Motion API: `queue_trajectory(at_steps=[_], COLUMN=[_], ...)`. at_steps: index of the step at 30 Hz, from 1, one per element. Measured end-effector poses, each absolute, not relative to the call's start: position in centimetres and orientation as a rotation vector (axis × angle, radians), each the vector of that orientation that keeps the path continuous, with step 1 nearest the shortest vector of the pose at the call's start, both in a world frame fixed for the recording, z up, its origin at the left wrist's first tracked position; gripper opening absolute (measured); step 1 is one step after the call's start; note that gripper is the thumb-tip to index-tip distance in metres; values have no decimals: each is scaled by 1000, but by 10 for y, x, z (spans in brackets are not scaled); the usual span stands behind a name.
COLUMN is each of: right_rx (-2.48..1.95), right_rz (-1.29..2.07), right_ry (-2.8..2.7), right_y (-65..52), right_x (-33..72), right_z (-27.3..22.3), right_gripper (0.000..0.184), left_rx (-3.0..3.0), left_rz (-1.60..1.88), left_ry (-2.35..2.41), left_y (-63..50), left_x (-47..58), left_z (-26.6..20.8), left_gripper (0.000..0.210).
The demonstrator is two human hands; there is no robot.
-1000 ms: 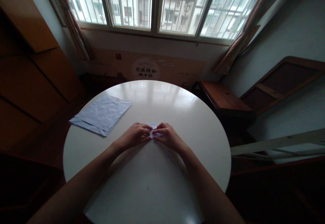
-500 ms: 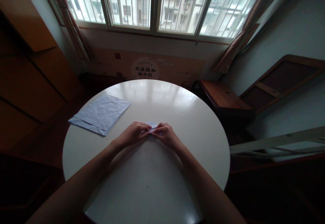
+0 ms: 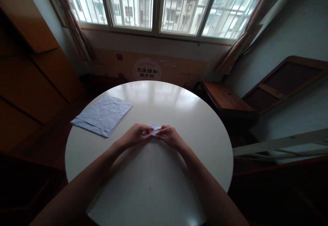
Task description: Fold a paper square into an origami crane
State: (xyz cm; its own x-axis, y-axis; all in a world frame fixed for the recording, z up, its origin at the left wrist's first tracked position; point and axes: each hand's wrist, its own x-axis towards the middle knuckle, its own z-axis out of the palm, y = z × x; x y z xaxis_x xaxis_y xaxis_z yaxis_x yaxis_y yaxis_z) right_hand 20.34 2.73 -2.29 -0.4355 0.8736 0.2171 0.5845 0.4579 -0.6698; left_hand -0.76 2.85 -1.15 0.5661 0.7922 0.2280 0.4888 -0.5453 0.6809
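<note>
A small piece of folded white paper (image 3: 155, 129) is held between my two hands, just above or on the round white table (image 3: 153, 164). My left hand (image 3: 139, 132) pinches its left side with thumb and fingers closed. On its right side, my right hand (image 3: 169, 135) grips it the same way. The fingertips of both hands come close together, and they cover much of the paper. How it is folded underneath cannot be made out.
Creased sheets of white paper (image 3: 104, 115) lie stacked at the table's left edge. Beyond the table's right side stands a wooden bench (image 3: 228, 96). Orange cabinets (image 3: 48, 79) line the left, and a barred window (image 3: 153, 7) is ahead.
Both hands stay on the small folded paper, their fingertips slightly farther apart, with a little more of it showing between them. The view has shifted slightly.
</note>
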Motion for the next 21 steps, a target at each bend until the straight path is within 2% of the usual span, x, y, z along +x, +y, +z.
queue_trajectory(at_steps=[21], right_rx=[-1442], right_rz=[512], right_ry=[-2178], right_y=[28], right_x=[196], right_z=[-33], right_gripper=[16], left_rx=[2334], left_rz=[752], left_ry=[1293], left_y=[28], left_x=[2], left_z=[-21], left_gripper=[19])
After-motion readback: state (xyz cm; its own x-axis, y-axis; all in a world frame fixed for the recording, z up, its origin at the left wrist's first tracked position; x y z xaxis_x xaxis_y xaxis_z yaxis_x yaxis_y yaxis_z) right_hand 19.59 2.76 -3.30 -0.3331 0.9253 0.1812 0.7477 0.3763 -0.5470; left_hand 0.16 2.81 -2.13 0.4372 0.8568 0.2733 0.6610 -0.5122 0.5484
